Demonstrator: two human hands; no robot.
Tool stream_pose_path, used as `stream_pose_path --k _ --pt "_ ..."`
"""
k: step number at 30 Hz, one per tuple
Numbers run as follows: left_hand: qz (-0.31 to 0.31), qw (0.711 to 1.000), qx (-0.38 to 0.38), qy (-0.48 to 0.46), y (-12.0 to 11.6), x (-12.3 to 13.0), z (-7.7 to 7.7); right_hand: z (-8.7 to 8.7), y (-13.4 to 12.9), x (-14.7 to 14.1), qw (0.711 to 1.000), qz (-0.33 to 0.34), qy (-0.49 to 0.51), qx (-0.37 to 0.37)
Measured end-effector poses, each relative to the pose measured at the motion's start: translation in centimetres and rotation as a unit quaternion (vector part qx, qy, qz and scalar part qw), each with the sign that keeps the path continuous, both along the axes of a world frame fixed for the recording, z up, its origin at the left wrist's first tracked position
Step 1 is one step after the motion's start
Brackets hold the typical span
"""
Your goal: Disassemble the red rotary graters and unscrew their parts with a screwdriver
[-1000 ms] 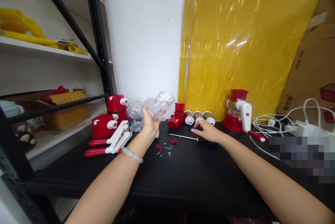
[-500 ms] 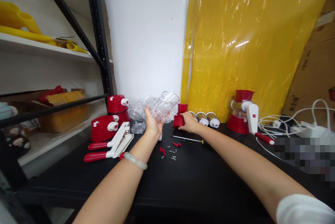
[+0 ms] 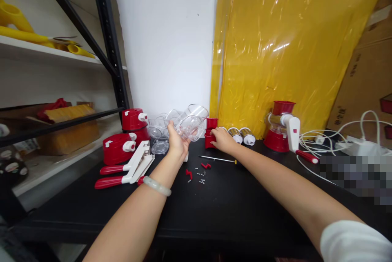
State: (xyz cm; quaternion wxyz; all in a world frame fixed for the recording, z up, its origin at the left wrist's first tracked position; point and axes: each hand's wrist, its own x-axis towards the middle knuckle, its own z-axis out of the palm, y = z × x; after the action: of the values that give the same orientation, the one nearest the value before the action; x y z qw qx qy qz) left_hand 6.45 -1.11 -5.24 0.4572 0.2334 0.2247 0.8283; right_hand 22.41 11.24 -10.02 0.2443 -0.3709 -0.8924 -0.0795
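Observation:
My left hand (image 3: 179,144) is closed around a clear plastic grater housing (image 3: 193,121), lifted and tilted above the table. My right hand (image 3: 225,140) has its fingers on a red plastic hopper (image 3: 209,141) at the back of the table; another red hopper (image 3: 212,123) stands right behind it. Grater drums (image 3: 235,135) lie just right of that hand. In front of the hands are a screwdriver (image 3: 219,159), small red clips (image 3: 206,166) and several loose screws (image 3: 202,181).
Red bases (image 3: 116,148) and white crank handles with red grips (image 3: 134,168) lie at left, beside more clear housings (image 3: 159,129). An assembled drum grater (image 3: 280,129) stands at right, near white cables (image 3: 315,141). A black shelf post (image 3: 107,37) rises at left.
The red hopper under my right hand has turned more upright. My left hand keeps the clear housing nearly in place. The whole view has shifted slightly.

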Motion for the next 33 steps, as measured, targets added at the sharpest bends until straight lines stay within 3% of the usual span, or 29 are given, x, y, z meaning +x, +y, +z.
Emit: stream_pose_path --k 6,9,13,17,23,29,33 --pt "-0.009 1.000 -0.004 -0.011 0.1 -0.1 0.0 1.8 -2.4 1.8 0.999 -0.011 0.040 0.030" --pt "-0.038 0.999 0.001 -0.021 0.0 -0.1 0.1 2.6 -4.0 5.2 0.999 0.003 -0.008 -0.037" --pt "-0.081 0.996 0.021 -0.036 -0.2 0.3 0.3 1.7 -6.0 10.5 0.971 -0.045 -0.120 -0.199" --pt "-0.097 0.994 0.026 -0.041 -0.1 0.8 -0.1 -0.1 -7.0 13.1 0.966 -0.044 -0.129 -0.219" --pt "-0.135 0.991 -0.003 -0.007 -0.4 1.2 -0.6 -0.2 -6.7 14.5 0.972 0.068 -0.017 -0.225" --pt "-0.093 0.995 0.019 -0.015 -0.7 1.8 0.1 1.7 -6.4 17.5 0.961 0.068 0.163 -0.212" --pt "-0.064 0.998 0.024 -0.009 -0.5 1.9 0.0 2.2 -6.7 18.1 0.951 0.062 0.223 -0.204"
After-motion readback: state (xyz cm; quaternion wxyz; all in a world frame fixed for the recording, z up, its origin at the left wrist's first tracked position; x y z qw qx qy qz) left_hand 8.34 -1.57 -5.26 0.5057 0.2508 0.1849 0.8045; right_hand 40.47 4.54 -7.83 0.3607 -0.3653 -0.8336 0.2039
